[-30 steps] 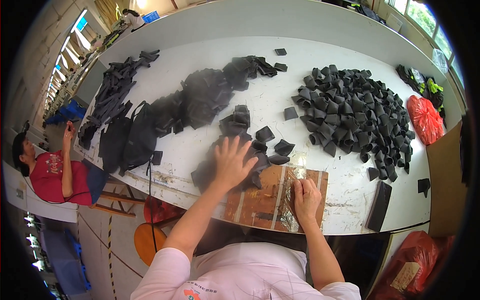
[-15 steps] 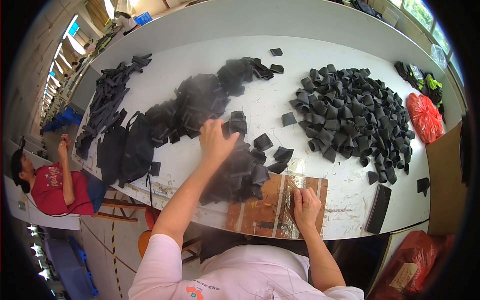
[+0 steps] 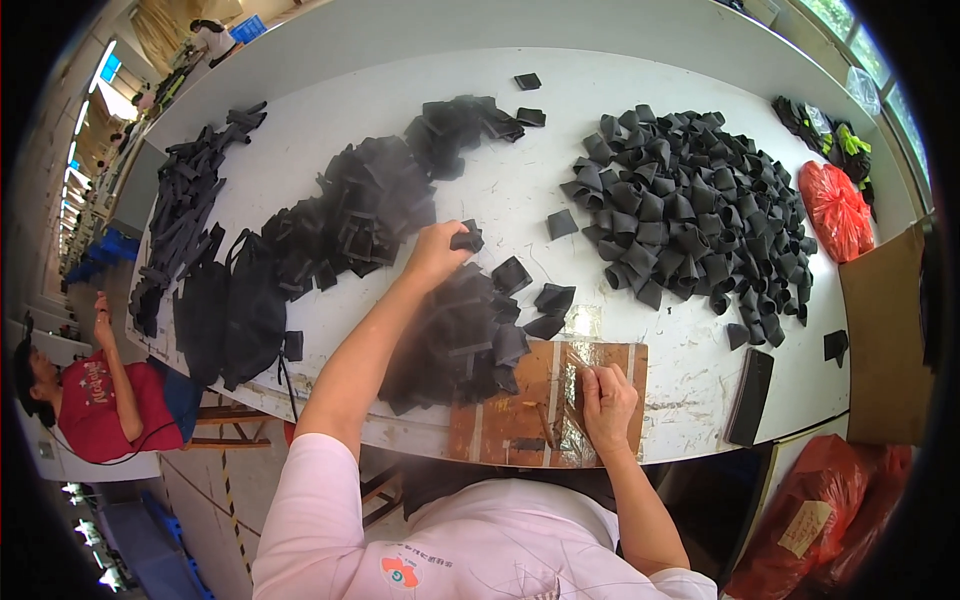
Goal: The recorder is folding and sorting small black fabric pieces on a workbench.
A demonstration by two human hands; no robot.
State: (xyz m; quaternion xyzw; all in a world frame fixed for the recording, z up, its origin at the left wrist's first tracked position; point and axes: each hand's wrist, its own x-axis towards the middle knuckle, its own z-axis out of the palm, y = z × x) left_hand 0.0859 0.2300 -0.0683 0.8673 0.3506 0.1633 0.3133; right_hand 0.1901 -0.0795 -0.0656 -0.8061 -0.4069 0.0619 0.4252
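My left hand (image 3: 432, 252) reaches out over the white table (image 3: 520, 190) and pinches a small black fabric piece (image 3: 466, 240) at the top of a nearby black pile (image 3: 455, 340). My right hand (image 3: 606, 396) rests closed on a brown wooden board (image 3: 545, 405) at the table's front edge, holding a thin tool against it; the tool is too small to name. Loose black squares (image 3: 552, 298) lie between the two hands.
A big heap of folded black pieces (image 3: 690, 210) fills the right of the table. More black piles (image 3: 360, 205) and strips (image 3: 185, 215) lie at the left. A red bag (image 3: 835, 205) and a cardboard box (image 3: 885, 340) stand at the right. A seated person in red (image 3: 95, 400) is at the far left.
My left hand lifted off the near pile, moved farther out across the table and closed on a small black piece. My right hand stayed on the board.
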